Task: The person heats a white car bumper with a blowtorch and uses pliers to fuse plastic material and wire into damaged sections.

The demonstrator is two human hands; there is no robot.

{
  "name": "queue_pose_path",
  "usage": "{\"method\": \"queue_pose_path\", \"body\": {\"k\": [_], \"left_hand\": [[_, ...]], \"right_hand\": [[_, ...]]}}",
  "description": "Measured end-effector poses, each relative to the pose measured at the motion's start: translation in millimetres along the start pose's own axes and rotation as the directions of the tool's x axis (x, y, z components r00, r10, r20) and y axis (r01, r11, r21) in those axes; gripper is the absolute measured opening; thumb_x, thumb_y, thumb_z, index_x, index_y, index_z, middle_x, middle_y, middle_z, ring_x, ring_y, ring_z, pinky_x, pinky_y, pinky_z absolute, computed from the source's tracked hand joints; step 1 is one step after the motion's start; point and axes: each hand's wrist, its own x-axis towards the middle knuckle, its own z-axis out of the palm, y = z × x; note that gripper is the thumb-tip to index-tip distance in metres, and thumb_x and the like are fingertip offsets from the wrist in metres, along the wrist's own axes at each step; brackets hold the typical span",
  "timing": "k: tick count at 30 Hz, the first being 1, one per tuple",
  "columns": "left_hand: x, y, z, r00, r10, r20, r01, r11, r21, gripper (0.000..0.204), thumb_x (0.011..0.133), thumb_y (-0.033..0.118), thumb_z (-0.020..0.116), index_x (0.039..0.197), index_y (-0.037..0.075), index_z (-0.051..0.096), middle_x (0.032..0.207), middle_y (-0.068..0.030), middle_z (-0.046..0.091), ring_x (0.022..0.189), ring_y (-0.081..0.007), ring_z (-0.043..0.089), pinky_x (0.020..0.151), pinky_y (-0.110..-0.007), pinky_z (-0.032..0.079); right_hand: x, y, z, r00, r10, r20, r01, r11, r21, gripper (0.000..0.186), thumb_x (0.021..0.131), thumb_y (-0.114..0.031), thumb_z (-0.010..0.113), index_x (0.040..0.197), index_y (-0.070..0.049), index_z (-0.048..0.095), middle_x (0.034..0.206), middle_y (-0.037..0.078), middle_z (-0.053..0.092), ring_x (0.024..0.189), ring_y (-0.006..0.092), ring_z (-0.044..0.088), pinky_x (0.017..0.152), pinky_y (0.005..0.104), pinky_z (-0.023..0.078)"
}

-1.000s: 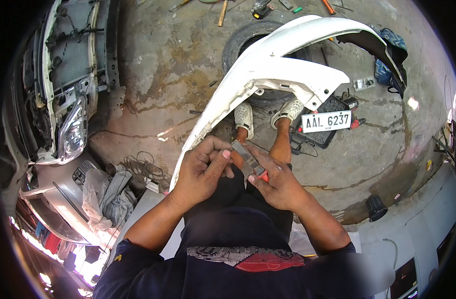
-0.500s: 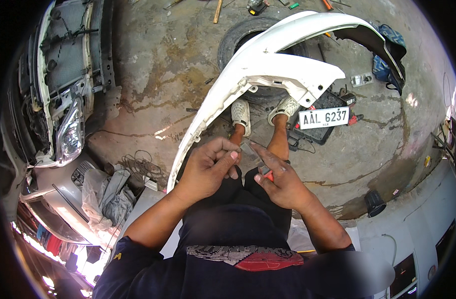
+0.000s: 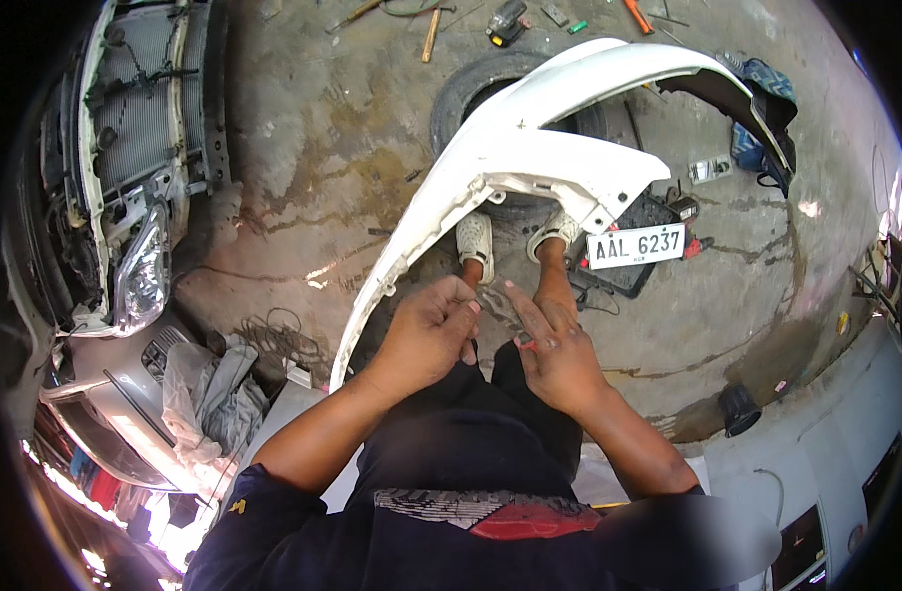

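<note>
My left hand (image 3: 431,332) is closed in a pinch in front of my body, thumb against the bent fingers. Whatever sits between those fingertips is too small and blurred to name. Just to its right, my right hand (image 3: 561,362) has its index finger stretched toward the left fingertips. Thumb and other fingers of that hand close round a small red-and-dark thing (image 3: 527,342), mostly hidden by the hand. A gap shows between the two hands. Beyond them, a white car fender (image 3: 510,138) lies over a black tyre (image 3: 453,94), touched by neither hand.
A licence plate (image 3: 636,246) lies on a black case (image 3: 623,281) right of my feet. Left stands a car front with an exposed radiator (image 3: 136,108) and headlight (image 3: 144,281). Hammer handle (image 3: 431,35), power-tool battery (image 3: 507,28) and blue bag (image 3: 751,143) lie on the floor.
My right hand has turned and its fingertip has drawn slightly away from the left. The small greyish piece seen between the hands no longer shows clearly. The whole view has shifted a little.
</note>
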Motion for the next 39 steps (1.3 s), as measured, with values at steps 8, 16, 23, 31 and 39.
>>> {"method": "queue_pose_path", "body": {"k": [8, 16, 23, 31, 39], "left_hand": [[26, 32, 11, 0.995, 0.073, -0.062, -0.066, 0.993, 0.101, 0.016, 0.107, 0.015, 0.060, 0.120, 0.005, 0.063, 0.084, -0.0039, 0.064, 0.064, -0.0118, 0.065, 0.060, -0.027, 0.052], [159, 130, 9, 0.898, 0.353, -0.263, -0.216, 0.874, 0.435, 0.014, 0.097, 0.011, 0.073, 0.099, -0.002, 0.076, 0.092, -0.0066, 0.074, 0.082, -0.0134, 0.065, 0.074, -0.027, 0.051], [282, 151, 9, 0.986, 0.050, -0.157, 0.008, 0.938, 0.347, 0.016, 0.094, 0.006, 0.074, 0.104, -0.006, 0.076, 0.095, -0.0065, 0.074, 0.088, -0.0143, 0.068, 0.084, -0.028, 0.055], [323, 145, 14, 0.992, -0.107, -0.064, 0.124, 0.883, 0.452, 0.014, 0.092, 0.006, 0.076, 0.101, -0.004, 0.075, 0.091, -0.0091, 0.075, 0.082, -0.0148, 0.070, 0.079, -0.027, 0.057], [322, 139, 13, 0.982, -0.169, -0.084, 0.189, 0.855, 0.482, 0.014, 0.092, 0.009, 0.078, 0.100, -0.003, 0.075, 0.088, -0.0076, 0.075, 0.080, -0.0151, 0.072, 0.077, -0.028, 0.058]], "right_hand": [[-25, 56, -27, 0.983, 0.170, 0.063, -0.181, 0.919, 0.351, 0.063, 0.091, -0.003, 0.070, 0.151, -0.010, 0.051, 0.123, 0.023, 0.065, 0.113, 0.0425, 0.065, 0.097, 0.0457, 0.054], [8, 144, -123, 0.948, 0.311, 0.070, -0.302, 0.802, 0.515, 0.040, 0.088, -0.010, 0.079, 0.123, -0.004, 0.059, 0.095, 0.010, 0.068, 0.085, 0.0228, 0.066, 0.080, 0.0385, 0.053], [102, 258, -135, 0.914, 0.405, -0.024, -0.345, 0.807, 0.480, 0.037, 0.090, -0.010, 0.077, 0.123, -0.005, 0.061, 0.097, 0.012, 0.067, 0.087, 0.0207, 0.064, 0.081, 0.0382, 0.052], [193, 261, -95, 0.954, 0.252, 0.163, -0.289, 0.625, 0.725, 0.037, 0.089, -0.019, 0.079, 0.119, -0.004, 0.064, 0.102, 0.016, 0.070, 0.093, 0.0235, 0.068, 0.088, 0.0354, 0.052], [219, 214, -91, 0.973, 0.147, 0.176, -0.224, 0.764, 0.606, 0.042, 0.088, -0.022, 0.080, 0.123, -0.003, 0.067, 0.107, 0.021, 0.073, 0.095, 0.0356, 0.072, 0.087, 0.0410, 0.056]]}}
